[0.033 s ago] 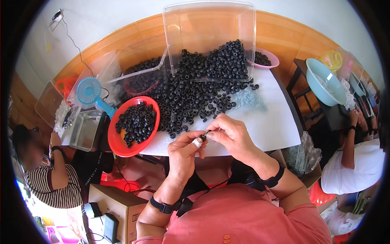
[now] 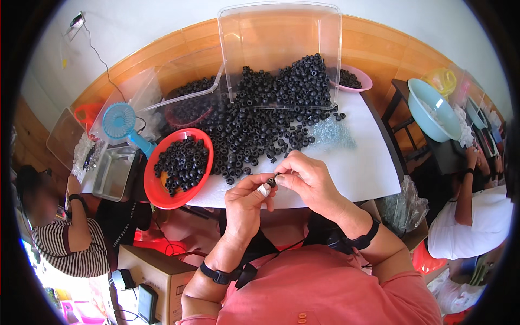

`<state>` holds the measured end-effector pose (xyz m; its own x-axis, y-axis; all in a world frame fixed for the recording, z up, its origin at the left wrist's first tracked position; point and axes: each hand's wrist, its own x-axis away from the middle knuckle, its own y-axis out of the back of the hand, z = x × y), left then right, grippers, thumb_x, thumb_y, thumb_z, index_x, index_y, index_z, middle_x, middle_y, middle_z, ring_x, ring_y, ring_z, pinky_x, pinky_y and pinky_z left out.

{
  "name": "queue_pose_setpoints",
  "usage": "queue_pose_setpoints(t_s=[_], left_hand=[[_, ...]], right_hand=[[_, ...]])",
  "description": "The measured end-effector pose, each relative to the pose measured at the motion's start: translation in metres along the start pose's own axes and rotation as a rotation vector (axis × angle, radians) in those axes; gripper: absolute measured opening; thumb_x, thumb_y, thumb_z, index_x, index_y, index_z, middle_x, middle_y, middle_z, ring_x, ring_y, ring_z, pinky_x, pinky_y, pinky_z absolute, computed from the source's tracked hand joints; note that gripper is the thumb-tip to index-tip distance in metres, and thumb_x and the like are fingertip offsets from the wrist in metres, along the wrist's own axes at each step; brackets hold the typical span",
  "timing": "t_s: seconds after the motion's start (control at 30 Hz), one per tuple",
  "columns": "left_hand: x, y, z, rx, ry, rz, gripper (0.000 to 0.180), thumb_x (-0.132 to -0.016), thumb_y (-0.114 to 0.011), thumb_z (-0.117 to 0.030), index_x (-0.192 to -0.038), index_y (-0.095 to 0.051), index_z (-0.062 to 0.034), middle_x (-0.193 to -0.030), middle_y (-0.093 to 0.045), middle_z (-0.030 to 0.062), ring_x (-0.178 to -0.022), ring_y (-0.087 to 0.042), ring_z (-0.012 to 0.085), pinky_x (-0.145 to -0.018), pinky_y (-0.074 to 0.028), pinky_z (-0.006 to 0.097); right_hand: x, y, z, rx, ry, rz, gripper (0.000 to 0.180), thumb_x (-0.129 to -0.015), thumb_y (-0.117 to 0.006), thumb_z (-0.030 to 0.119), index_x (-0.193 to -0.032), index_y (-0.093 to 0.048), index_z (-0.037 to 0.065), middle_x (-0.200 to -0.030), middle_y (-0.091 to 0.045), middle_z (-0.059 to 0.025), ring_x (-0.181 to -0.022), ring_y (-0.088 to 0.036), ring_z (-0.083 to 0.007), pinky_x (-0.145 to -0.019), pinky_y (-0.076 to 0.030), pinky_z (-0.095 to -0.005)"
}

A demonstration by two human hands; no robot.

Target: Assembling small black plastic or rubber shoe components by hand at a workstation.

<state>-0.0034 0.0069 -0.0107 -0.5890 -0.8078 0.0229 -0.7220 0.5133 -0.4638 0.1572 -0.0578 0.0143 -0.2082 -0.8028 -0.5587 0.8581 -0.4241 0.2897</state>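
Observation:
In front of my chest, above the table's near edge, both hands meet. My left hand (image 2: 241, 211) pinches a small black hollow part (image 2: 271, 182) between thumb and fingers; white tape wraps one of its digits. The thumb and forefinger of my right hand (image 2: 310, 183) press together right beside that part. Whatever lies between those fingertips is too small to make out. Beyond the hands spreads a heap of similar black parts (image 2: 246, 130), round with holes. To the right of the heap lies a patch of small clear bluish beads (image 2: 331, 134).
A red bowl (image 2: 148, 190) of black parts stands left. Behind are a tipped clear bin (image 2: 278, 32) and a pink bowl (image 2: 366, 81). A blue fan (image 2: 119, 120) and metal tray (image 2: 103, 187) sit farther left. Two people sit at the sides, a cardboard box (image 2: 154, 273) below left.

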Motion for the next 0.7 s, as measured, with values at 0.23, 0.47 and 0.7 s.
queue_pose_setpoints(t_s=[0.23,0.47,0.7], left_hand=[[-0.0028,-0.0013,-0.0003,0.029,0.018,0.037,0.02,-0.094,-0.059,0.001,-0.112,-0.064,0.0066,-0.094,-0.068,0.0155,-0.079,-0.065,0.0197,-0.057,-0.051,0.03],[-0.0047,0.0049,0.0065,0.074,0.033,0.044,0.019,-0.094,-0.059,0.001,-0.111,-0.063,0.0065,-0.092,-0.068,0.0154,-0.075,-0.064,0.0193,-0.057,-0.051,0.03],[-0.0029,0.0034,0.0061,0.084,0.048,0.023,0.016,-0.094,-0.059,0.001,-0.109,-0.063,0.0054,-0.09,-0.068,0.015,-0.075,-0.065,0.0191,-0.056,-0.051,0.03]], right_hand=[[-0.0067,-0.0026,-0.0048,0.146,0.032,0.013,0.012,-0.084,-0.071,0.005,-0.086,-0.06,0.004,-0.078,-0.061,-0.0087,-0.069,-0.063,-0.0269,-0.059,-0.049,-0.0357],[-0.0067,-0.0049,-0.003,0.159,0.025,0.03,0.012,-0.083,-0.071,0.005,-0.085,-0.059,0.004,-0.078,-0.061,-0.0087,-0.07,-0.064,-0.027,-0.059,-0.05,-0.0357],[-0.0061,-0.0096,-0.0059,0.14,0.005,0.047,0.011,-0.083,-0.07,0.004,-0.085,-0.059,0.004,-0.077,-0.062,-0.0092,-0.069,-0.064,-0.027,-0.06,-0.05,-0.0353]])
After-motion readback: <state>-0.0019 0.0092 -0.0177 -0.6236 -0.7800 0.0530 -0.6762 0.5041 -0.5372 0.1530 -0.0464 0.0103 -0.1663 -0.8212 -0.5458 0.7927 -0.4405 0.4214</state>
